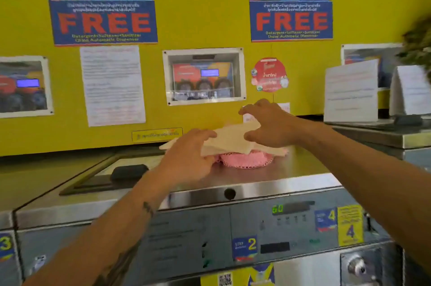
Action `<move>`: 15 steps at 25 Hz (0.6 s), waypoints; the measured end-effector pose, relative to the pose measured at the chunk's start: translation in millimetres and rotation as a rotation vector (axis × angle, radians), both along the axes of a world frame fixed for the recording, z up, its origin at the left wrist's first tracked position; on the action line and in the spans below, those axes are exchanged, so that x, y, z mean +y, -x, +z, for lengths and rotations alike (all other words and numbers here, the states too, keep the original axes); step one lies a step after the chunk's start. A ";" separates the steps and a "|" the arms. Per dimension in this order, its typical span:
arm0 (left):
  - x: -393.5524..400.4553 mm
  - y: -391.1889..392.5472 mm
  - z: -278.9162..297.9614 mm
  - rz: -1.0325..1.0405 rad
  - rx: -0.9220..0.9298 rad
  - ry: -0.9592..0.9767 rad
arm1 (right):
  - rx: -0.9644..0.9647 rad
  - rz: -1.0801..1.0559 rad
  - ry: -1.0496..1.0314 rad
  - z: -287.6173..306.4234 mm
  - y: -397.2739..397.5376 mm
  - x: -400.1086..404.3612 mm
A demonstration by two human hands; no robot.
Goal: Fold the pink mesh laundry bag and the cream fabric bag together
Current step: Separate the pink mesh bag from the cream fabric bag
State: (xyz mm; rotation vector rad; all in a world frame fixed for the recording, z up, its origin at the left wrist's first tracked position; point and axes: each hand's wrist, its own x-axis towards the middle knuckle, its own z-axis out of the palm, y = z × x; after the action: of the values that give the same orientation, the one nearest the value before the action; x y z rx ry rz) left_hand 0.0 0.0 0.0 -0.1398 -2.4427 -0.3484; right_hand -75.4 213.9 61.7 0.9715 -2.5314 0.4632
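Holding two stacked bags on the washer top, below the yellow wall (303, 64).

The steel washing machine (291, 169) fills the lower frame, and your bundle sits on its flat top, towards the back. The cream fabric bag (229, 141) lies folded flat on top, tilted up a little at its right side. Your left hand (189, 157) grips its near left edge, thumb over the cloth. Your right hand (270, 124) is spread and relaxed over the right part, holding nothing; whether it touches the cloth, you cannot tell. The pink mesh laundry bag (247, 159) is bunched underneath, resting on the steel. A green "60" display (277, 209) glows on the front panel.
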 end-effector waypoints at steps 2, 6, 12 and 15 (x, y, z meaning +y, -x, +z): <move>-6.7 41.6 5.6 0.044 -0.108 0.131 | -0.008 0.037 -0.007 5.0 44.7 -15.8; -32.0 100.2 0.8 0.082 -0.204 0.169 | -0.113 -0.012 -0.127 13.6 145.4 -55.2; -38.3 86.9 -6.7 0.091 -0.190 0.093 | -0.309 0.074 0.046 -23.8 190.5 -58.8; -36.2 87.1 2.3 0.067 -0.142 0.147 | -0.225 0.071 0.094 -28.8 183.1 -57.3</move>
State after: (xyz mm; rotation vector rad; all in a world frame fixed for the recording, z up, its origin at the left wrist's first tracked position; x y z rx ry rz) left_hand -87.1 -36.2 2.3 -0.0999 -2.6061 -0.1530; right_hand -258.5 156.6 32.9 1.0281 -2.6496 0.7442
